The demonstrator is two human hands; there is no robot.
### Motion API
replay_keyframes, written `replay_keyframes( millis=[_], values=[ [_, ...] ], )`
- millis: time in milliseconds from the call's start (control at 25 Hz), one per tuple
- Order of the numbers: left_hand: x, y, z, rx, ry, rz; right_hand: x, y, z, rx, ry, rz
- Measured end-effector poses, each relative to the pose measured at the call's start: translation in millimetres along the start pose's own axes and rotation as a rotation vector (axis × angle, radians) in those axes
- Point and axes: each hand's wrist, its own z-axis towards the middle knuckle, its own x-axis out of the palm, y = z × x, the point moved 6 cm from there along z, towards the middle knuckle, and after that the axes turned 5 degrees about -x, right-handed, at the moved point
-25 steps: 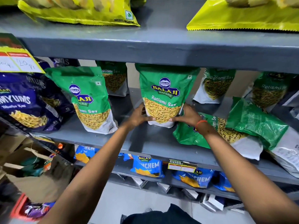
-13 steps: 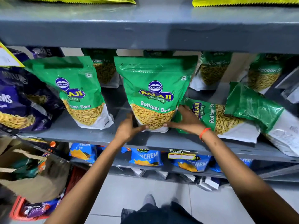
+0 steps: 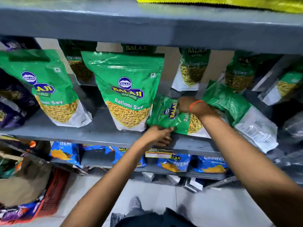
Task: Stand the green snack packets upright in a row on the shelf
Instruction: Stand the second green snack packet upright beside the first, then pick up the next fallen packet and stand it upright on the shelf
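The grey shelf (image 3: 91,136) carries green snack packets: two stand upright at the front, the left upright packet (image 3: 49,89) and the middle upright packet (image 3: 127,90); two lie flat to their right, the flat packet (image 3: 165,115) and a turned-over packet (image 3: 237,112) showing its white back; at least four more stand in a dim back row (image 3: 193,69). Each is glossy green with a blue-and-yellow Balaji logo, "Ratlami Sev" lettering and a yellow sev picture above a white base. The flat packet lies between both hands at the shelf front: the left hand (image 3: 159,133) pinches its near corner, the right hand (image 3: 188,104), with an orange wrist thread (image 3: 194,104), presses on its far edge; that grip is unclear.
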Motion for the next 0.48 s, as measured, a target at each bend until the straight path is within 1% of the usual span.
replay_keyframes(
  millis=[80, 160, 320, 360, 400, 480],
  values=[
    [16, 3, 11, -0.067, -0.057, -0.149, -1, 3, -1, -0.041, 0.024, -0.051],
    [29, 7, 16, -0.111, -0.106, -0.273, -4, 6, 0, -0.05, 0.068, -0.037],
    [57, 7, 18, -0.13, -0.167, -0.588, -8, 7, 0, -0.059, 0.133, 0.03],
    [62, 5, 18, -0.133, -0.173, -0.668, -10, 6, 0, -0.051, 0.125, 0.044],
    [66, 2, 18, -0.141, -0.178, -0.725, -9, 5, -1, -0.048, 0.123, 0.051],
    [72, -4, 17, -0.13, -0.244, -0.791, -5, -3, -3, -0.022, 0.103, 0.087]
  ],
)
